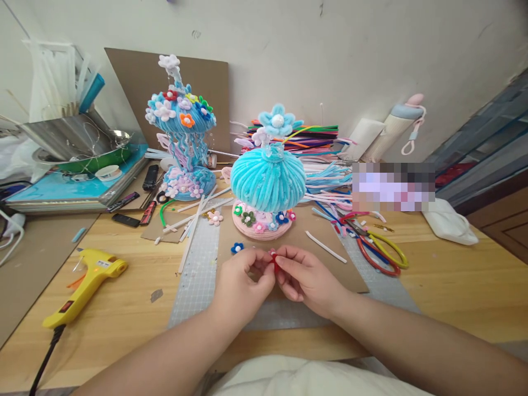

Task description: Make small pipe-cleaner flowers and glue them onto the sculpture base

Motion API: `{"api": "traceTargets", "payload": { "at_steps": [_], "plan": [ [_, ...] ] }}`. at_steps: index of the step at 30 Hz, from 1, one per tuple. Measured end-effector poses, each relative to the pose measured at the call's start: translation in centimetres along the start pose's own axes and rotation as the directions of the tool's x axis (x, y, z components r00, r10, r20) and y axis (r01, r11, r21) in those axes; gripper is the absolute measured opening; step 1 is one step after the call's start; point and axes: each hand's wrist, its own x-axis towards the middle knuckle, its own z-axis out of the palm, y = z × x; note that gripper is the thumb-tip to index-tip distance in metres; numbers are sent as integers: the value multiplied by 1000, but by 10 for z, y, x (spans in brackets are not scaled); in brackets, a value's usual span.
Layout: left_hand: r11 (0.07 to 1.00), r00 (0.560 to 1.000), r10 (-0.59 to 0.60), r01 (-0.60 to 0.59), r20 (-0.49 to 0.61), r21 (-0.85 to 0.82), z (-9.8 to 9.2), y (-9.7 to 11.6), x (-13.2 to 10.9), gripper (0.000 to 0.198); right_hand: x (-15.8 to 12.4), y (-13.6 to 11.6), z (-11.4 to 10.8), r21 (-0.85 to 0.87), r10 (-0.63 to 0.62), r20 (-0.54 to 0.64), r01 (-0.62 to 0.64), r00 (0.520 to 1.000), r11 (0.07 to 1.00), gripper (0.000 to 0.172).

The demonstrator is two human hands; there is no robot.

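Between the fingertips of my left hand (247,278) and my right hand (307,275) is a small red pipe-cleaner flower (274,262), mostly hidden by the fingers. Both hands pinch it above a brown cardboard sheet (342,278). Just beyond them stands a turquoise pipe-cleaner dome (268,179) on a round pink base (264,232) dotted with small flowers. A light-blue flower (277,120) tops the dome. Beside my left hand lies a dark-blue flower (237,248). A pale pipe-cleaner piece (325,246) rests on the cardboard, right of my right hand.
A yellow glue gun (88,280) with a black cord lies at left. Scissors (373,242) with red and yellow handles are at right. A finished-looking blue flowered piece (181,121) stands at back left, near a metal pot (72,146). Bundled pipe cleaners (325,179) lie behind the dome.
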Motion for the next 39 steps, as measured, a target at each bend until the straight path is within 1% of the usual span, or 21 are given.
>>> {"api": "traceTargets", "payload": {
  "at_steps": [2,3,6,9,11,14,16,18,21,24,26,28,31,33,35,36,39],
  "plan": [
    [979,995,-77,86,56,-187,1,1,2,6,0,-2,-1,-50,11,13,-10,1000,999,21],
    [962,993,-97,111,71,-251,1,1,4,5,0,-3,-1,-82,7,12,-5,1000,997,21],
    [924,985,-139,166,102,-344,0,4,6,7,-1,-7,-2,-205,-31,14,33,999,978,22],
    [873,957,-202,272,206,-405,-4,6,8,16,-2,-10,-4,-293,-16,51,30,999,956,22],
    [835,930,-231,340,286,-432,-8,5,10,21,-3,-11,-6,-289,25,80,-1,997,957,22],
    [796,883,-265,428,388,-429,-14,3,12,25,-4,-12,-9,-223,94,122,-65,988,973,19],
    [782,852,-275,468,446,-411,-17,3,13,26,-5,-13,-10,-170,160,159,-133,974,976,16],
    [774,832,-268,486,485,-406,-18,3,13,25,-5,-15,-10,-119,216,201,-195,956,974,14],
    [749,836,-251,487,489,-449,-16,4,12,25,-6,-19,-10,-52,244,248,-239,937,970,12],
    [680,837,-221,500,501,-536,-13,5,10,25,-6,-20,-11,-19,257,276,-262,926,965,12],
    [634,832,-190,509,521,-582,-12,5,10,29,-6,-20,-12,-9,266,291,-275,919,961,14],
    [613,828,-177,515,531,-599,-11,5,10,33,-6,-19,-12,-5,271,302,-283,914,959,14],
    [604,826,-211,531,523,-595,-10,4,10,30,-5,-18,-11,-16,263,301,-271,917,963,15],
    [598,842,-238,521,485,-610,-9,3,10,27,-4,-16,-10,1,225,275,-235,935,972,15],
    [612,875,-240,472,420,-635,-8,4,10,22,-2,-14,-8,40,162,218,-175,962,984,14],
    [634,893,-232,440,386,-636,-8,4,10,20,-1,-13,-8,57,129,182,-142,975,988,13],
    [736,928,-208,358,311,-575,-6,6,11,17,0,-11,-6,68,59,103,-66,993,996,14]
  ]
}}
